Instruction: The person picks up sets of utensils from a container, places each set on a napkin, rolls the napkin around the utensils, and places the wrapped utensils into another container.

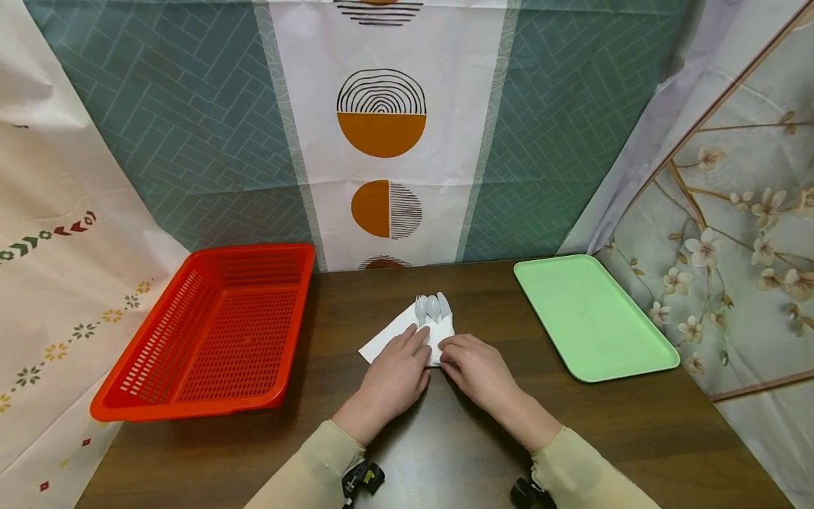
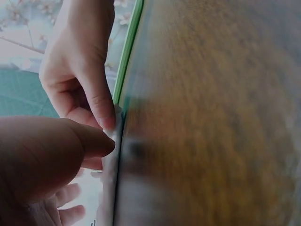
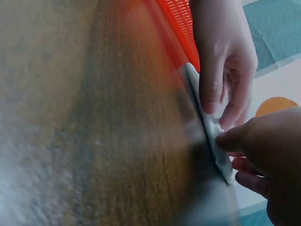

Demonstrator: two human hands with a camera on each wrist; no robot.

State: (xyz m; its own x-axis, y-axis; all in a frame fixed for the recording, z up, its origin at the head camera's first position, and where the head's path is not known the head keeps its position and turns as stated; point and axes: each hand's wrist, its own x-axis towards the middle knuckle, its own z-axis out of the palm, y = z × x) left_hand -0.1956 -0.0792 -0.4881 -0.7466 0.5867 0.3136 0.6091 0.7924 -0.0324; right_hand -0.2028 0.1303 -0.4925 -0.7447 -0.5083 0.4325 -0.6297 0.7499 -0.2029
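A white paper napkin (image 1: 389, 338) lies on the table, part of it folded over a set of pale plastic cutlery. Out of the fold's far end stick a fork (image 1: 420, 308), a spoon (image 1: 433, 307) and a knife (image 1: 444, 304); their handles are hidden. My left hand (image 1: 397, 371) rests on the folded part from the left, fingers stretched forward and thumb at the near edge. At the right edge, my right hand (image 1: 477, 369) pinches the napkin between thumb and fingers. Both wrist views show the thumbs low against the napkin's edge.
To the left stands a red plastic basket (image 1: 289, 339) with slotted walls. A light green tray (image 1: 591, 318) lies on the right of the brown wooden table (image 1: 445, 452). Patterned cloths (image 1: 407, 162) hang behind the table and along both sides.
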